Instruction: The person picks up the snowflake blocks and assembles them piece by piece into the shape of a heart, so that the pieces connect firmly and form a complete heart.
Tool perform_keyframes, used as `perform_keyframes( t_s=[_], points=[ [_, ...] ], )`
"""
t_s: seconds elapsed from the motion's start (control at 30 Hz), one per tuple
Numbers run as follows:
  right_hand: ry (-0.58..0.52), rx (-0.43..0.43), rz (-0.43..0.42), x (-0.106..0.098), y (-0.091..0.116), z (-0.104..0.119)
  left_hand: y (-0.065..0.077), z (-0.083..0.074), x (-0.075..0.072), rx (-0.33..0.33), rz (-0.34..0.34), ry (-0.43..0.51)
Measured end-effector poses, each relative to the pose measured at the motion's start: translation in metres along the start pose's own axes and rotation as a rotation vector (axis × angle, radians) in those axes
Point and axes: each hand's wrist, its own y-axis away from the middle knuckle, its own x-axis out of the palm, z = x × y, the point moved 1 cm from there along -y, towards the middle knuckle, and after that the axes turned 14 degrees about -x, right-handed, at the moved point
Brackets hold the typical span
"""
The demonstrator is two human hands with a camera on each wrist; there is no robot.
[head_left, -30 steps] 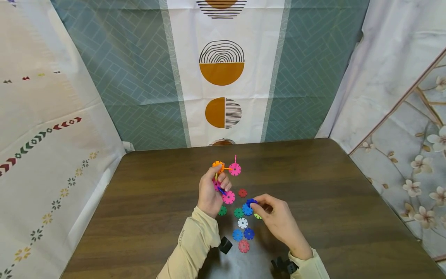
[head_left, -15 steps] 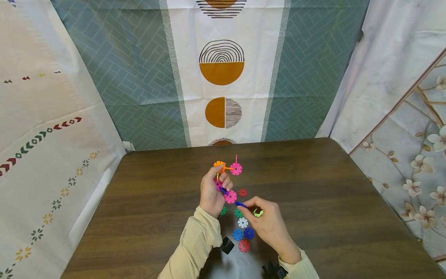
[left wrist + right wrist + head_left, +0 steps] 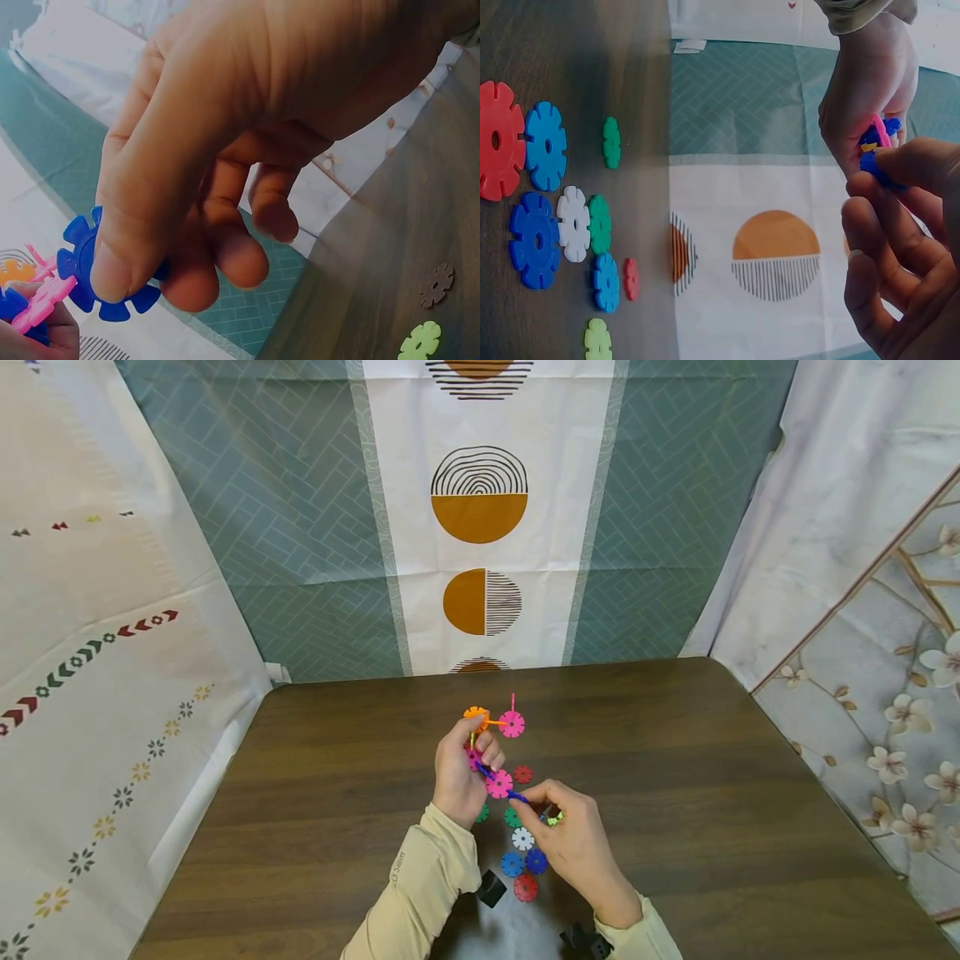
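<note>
A chain of notched plastic discs hangs together in my left hand (image 3: 459,772), whose fingers curl round its middle. At the chain's far end are an orange disc (image 3: 476,718) and a pink disc (image 3: 512,724); another pink disc (image 3: 499,785) sticks out towards my right hand (image 3: 573,839). Between thumb and forefinger, my right hand pinches a dark blue disc (image 3: 116,309), its edge right at that pink disc's rim. In the left wrist view, the right thumb covers part of the blue disc. The chain is partly hidden by the left fingers.
Loose discs lie on the brown table (image 3: 337,793) under the hands: red (image 3: 526,887), white (image 3: 522,838), green (image 3: 600,225), lime (image 3: 418,343) and several blue ones, including a light blue disc (image 3: 606,283). Patterned cloths (image 3: 300,527) hang behind and at both sides.
My right hand has moved left with the dark blue disc, turning it edge-on and bringing it to the nearer pink disc. My left hand has shifted slightly right with the chain.
</note>
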Motion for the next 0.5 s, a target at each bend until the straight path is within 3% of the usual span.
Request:
perform_keyframes(
  t_s=[0.5],
  points=[
    [0.047,-0.125,-0.025,0.0015,0.0003,0.0005,0.0015,0.0063,0.0012,0.051,-0.028,-0.028]
  ],
)
